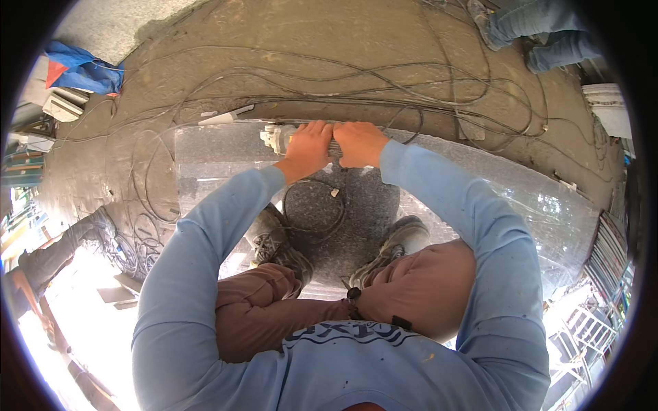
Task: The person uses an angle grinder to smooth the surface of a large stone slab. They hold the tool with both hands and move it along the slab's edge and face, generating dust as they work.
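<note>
My left hand [308,147] is closed round the body of an angle grinder [273,137] at the far edge of a long grey speckled stone slab [562,226]. The grinder's metal head sticks out to the left of that hand, along the slab's edge. My right hand [360,144] is closed on the tool's rear part, just beside the left hand, and hides much of it. Below both hands a thin cable [317,235] lies looped on the slab, between my two shoes [274,243]. The grinder's disc is too small to make out.
Cables [411,89] snake over the dusty floor [329,41]. A blue-and-red tarp [96,72] lies upper left. Another person's legs [514,27] show upper right, and more legs [75,243] at left. A white bucket [606,109], stacked boards [606,246] and white racks [586,329] line the right.
</note>
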`<state>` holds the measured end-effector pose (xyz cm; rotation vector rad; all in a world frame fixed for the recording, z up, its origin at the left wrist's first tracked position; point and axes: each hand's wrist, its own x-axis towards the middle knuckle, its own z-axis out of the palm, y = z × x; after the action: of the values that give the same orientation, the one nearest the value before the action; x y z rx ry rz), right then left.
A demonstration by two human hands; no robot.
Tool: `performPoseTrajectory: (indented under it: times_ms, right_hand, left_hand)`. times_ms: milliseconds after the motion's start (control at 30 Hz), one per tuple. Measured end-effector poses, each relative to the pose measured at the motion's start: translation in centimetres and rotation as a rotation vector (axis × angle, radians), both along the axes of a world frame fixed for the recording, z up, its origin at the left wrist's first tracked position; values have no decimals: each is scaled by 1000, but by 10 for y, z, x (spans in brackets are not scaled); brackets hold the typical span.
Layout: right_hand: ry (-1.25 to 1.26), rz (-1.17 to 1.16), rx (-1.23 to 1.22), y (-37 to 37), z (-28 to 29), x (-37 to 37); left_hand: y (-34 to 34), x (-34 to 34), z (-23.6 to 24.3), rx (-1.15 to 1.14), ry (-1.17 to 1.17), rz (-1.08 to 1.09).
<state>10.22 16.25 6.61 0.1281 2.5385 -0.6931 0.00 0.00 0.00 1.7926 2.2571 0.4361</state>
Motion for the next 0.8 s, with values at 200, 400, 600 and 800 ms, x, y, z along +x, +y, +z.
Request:
performPoseTrajectory:
  times_ms: [200,400,600,800]
  right_hand:
    - [19,-2,31,20,8,32]
    - [-31,-27,39,27,20,38]
    - [-28,-43,41,25,26,37]
    - [61,-21,16,18,11,33]
  left_hand:
    - [22,32,-2,109,-51,-10]
    - [31,37,12,74,-48,-29]
    - [30,35,15,78,-62,-51]
    - [21,26,8,74,-16,-37]
